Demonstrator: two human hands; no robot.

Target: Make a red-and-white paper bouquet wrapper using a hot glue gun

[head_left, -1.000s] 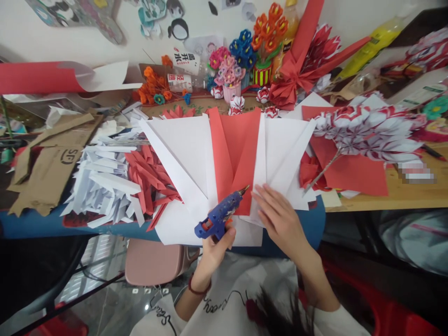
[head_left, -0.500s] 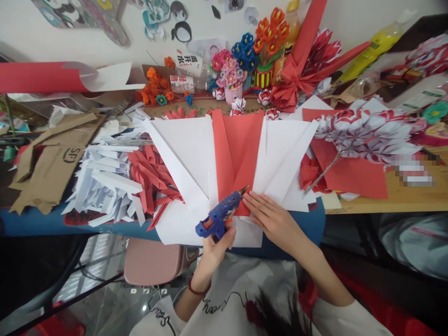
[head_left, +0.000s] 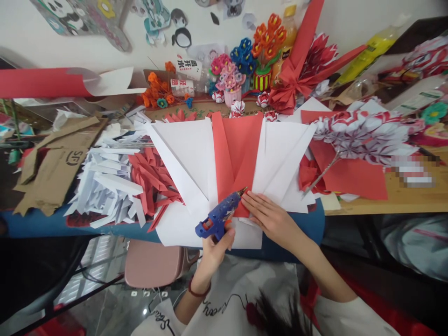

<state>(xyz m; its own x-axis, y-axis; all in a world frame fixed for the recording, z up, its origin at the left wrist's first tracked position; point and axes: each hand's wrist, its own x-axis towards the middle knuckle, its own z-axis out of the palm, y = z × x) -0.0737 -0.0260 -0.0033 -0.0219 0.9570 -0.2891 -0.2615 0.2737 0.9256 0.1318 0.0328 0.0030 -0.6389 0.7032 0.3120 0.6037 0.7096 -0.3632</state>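
Observation:
My left hand [head_left: 216,247] grips a blue hot glue gun [head_left: 219,217] by its handle, its nozzle aimed up and right at the lower tip of a folded red paper panel [head_left: 236,154]. My right hand [head_left: 271,219] lies flat with fingers stretched out, pressing the white folded paper [head_left: 280,154] just right of the nozzle. A second white folded sheet [head_left: 185,154] fans out to the left of the red panel.
Piles of folded white strips [head_left: 105,182] and red strips [head_left: 152,175] lie at the left, next to brown cardboard [head_left: 52,163]. Paper flowers in small pots [head_left: 241,65] and a red-white paper branch [head_left: 364,133] stand behind and right. A pink stool [head_left: 154,261] is below the table edge.
My right hand slid left and down across the white paper toward the glue gun's nozzle. The glue gun stayed nearly in place.

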